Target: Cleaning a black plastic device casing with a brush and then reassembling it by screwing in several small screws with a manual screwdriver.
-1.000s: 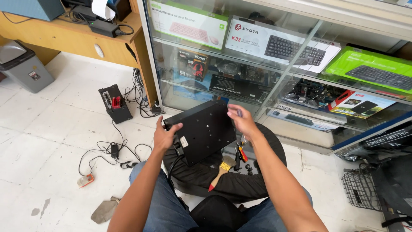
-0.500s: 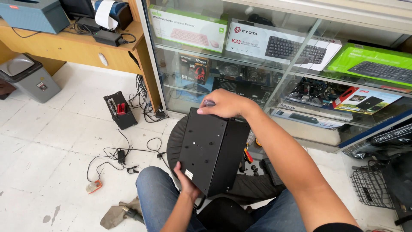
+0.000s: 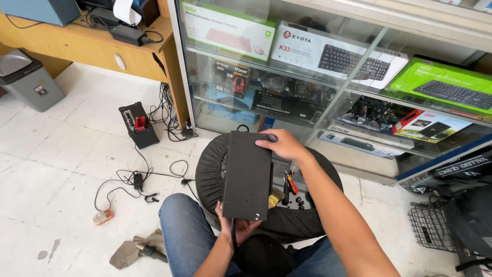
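Black metal box (image 3: 247, 174) held tilted above round black stool (image 3: 210, 169), over lap. Left hand (image 3: 241, 228) fingers clenched under near edge, bearing weight; right hand (image 3: 283, 145) fingers grasping far top corner, steadying. Screwdriver (image 3: 291, 182) on stool, beside box.

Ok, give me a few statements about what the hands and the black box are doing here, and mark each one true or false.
1. The left hand holds the near end of the black metal box. True.
2. The right hand rests on the floor. False: it grips the box's far top corner.
3. The box lies over a round black cushion. True.
4. The grey bin stands inside the glass cabinet. False: it stands on the floor by the wooden desk.
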